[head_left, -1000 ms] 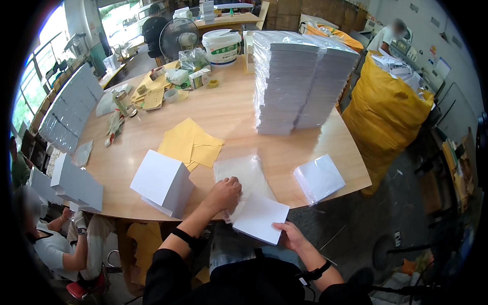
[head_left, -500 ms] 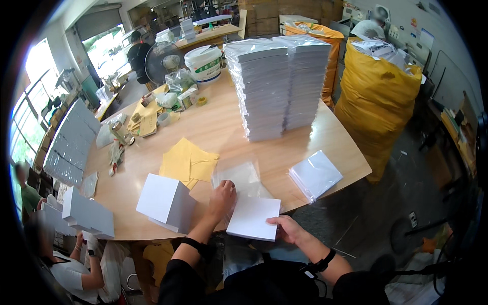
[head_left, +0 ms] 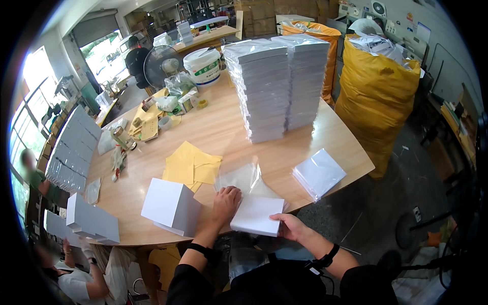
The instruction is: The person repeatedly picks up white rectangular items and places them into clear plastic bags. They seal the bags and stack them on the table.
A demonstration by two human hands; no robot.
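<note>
My right hand (head_left: pixel 290 225) grips the near right corner of a thin block of white paper sheets (head_left: pixel 257 216), thumb on top and fingers beneath. The block lies nearly flat at the table's front edge, over the near end of a clear plastic bag (head_left: pixel 249 180). My left hand (head_left: pixel 226 204) is closed at the bag's left edge, its fingers curled and beside the block's left side. The fingertips are partly hidden. To the left stands a taller block of white paper (head_left: pixel 170 206). On the right lies a small pile of bagged white paper (head_left: pixel 319 174).
Yellow envelopes (head_left: pixel 190 165) lie beyond the bag. A tall stack of wrapped paper packs (head_left: pixel 274 91) stands at the back. A white bucket (head_left: pixel 202 66) and a fan (head_left: pixel 162 66) are farther off. Yellow sack (head_left: pixel 378 101) stands right of the table (head_left: pixel 213 114). Co-workers are at left.
My left hand has moved slightly right, closer to the paper block. The block's near edge has tilted a little, and the bag's far end has lifted and bulged.
</note>
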